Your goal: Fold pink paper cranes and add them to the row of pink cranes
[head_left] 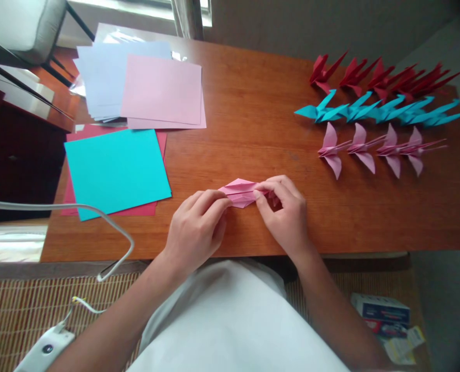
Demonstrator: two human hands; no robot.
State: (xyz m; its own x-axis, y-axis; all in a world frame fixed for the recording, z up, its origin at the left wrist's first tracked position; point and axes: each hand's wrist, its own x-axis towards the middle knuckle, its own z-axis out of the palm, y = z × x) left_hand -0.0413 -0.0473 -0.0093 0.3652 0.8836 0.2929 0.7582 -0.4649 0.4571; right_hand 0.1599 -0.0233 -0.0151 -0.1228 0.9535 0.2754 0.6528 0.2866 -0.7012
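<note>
A partly folded pink paper piece [241, 192] lies on the wooden table [253, 113] near its front edge. My left hand [197, 225] pinches its left end with curled fingers. My right hand [283, 212] presses and pinches its right end, covering that part. To the right stand three rows of finished paper cranes: red cranes [381, 75] at the back, teal cranes [377, 109] in the middle, pink cranes [381, 150] nearest.
Paper sheets lie at the left: a teal sheet [116, 170] on red ones, a pink sheet [162, 90] and pale blue sheets [102, 77]. A grey cable [109, 222] and white device [46, 350] sit at lower left. A small box [385, 312] lies on the mat.
</note>
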